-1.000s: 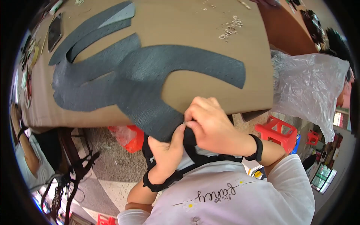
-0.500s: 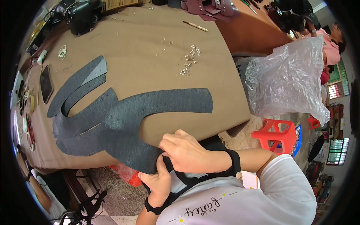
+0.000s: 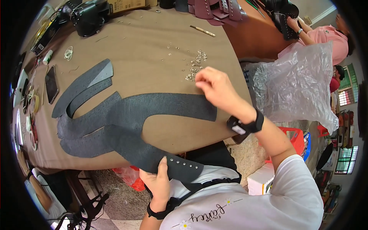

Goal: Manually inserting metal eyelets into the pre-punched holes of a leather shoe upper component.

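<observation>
A dark grey-black curved piece of leather-like sheet (image 3: 132,111) lies across the table, one arm of it hanging over the near edge. My left hand (image 3: 156,184) grips that hanging arm, thumb on top and fingers hidden beneath. Right of the thumb, a row of small silver eyelets (image 3: 184,163) is set along the piece. Over its right-hand arm, my right hand (image 3: 214,87) is raised with fingers curled; anything between the fingertips is too small to make out. Just beyond the fingertips lies a heap of loose silver metal fittings (image 3: 198,59).
A pen (image 3: 202,31), a phone (image 3: 51,84) and a coil of white cord (image 3: 68,53) lie on the brown-covered table (image 3: 145,50). Black studded pieces (image 3: 90,23) sit at the far left. At right are a clear plastic sheet (image 3: 293,80), a red stool (image 3: 295,140) and a co-worker in pink (image 3: 329,40).
My right hand has left the sheet's near end and moved up and right toward the loose fittings, uncovering the eyelet row. My left hand keeps its hold.
</observation>
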A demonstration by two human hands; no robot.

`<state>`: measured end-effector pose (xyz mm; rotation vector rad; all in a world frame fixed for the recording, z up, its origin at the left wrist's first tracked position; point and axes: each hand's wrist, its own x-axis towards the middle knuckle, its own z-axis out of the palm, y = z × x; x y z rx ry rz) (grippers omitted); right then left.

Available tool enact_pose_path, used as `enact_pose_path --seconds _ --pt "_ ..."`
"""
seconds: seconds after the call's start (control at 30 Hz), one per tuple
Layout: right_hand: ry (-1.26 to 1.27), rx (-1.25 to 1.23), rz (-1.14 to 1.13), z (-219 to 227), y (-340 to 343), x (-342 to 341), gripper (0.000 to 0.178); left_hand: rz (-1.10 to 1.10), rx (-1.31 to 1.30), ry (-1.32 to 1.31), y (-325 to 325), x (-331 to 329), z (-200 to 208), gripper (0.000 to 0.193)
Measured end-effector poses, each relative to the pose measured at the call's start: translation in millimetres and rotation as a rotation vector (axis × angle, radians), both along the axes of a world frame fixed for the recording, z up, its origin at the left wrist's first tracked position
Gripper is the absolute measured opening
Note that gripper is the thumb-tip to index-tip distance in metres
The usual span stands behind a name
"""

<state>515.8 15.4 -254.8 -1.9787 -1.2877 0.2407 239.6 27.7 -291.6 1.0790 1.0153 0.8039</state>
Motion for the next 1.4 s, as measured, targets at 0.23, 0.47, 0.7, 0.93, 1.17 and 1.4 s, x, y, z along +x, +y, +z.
enact_pose_path --seconds 0.23,0.47,0.7,0.93,1.17,1.4 --pt "-0.102 -0.043 0.164 -12.2 11.9 27.7 0.005 -0.070 -0.265 -0.147 10.7 -11.3 18.7 0.031" --pt "-0.279 -0.095 0.278 -21.4 15.4 35.6 0.004 -0.119 -0.475 -0.342 20.9 -22.8 12.3 0.024" --pt "-0.266 -0.208 0.341 -11.9 21.6 38.4 0.003 -0.203 -0.520 -0.335 19.0 -22.0 4.0 0.026" --pt "-0.340 -0.107 0.457 -10.9 23.6 42.9 0.006 -0.197 -0.644 -0.404 12.6 -13.6 8.9 0.026" --pt "0.892 -0.131 0.203 17.4 -20.4 -24.1 0.006 -0.160 -0.639 -0.397 6.2 -5.5 10.8 0.023" --pt "0.230 0.135 0.290 -14.7 -59.3 -129.7 0.012 -0.203 -0.609 -0.384 0.9 -4.5 6.2 0.021"
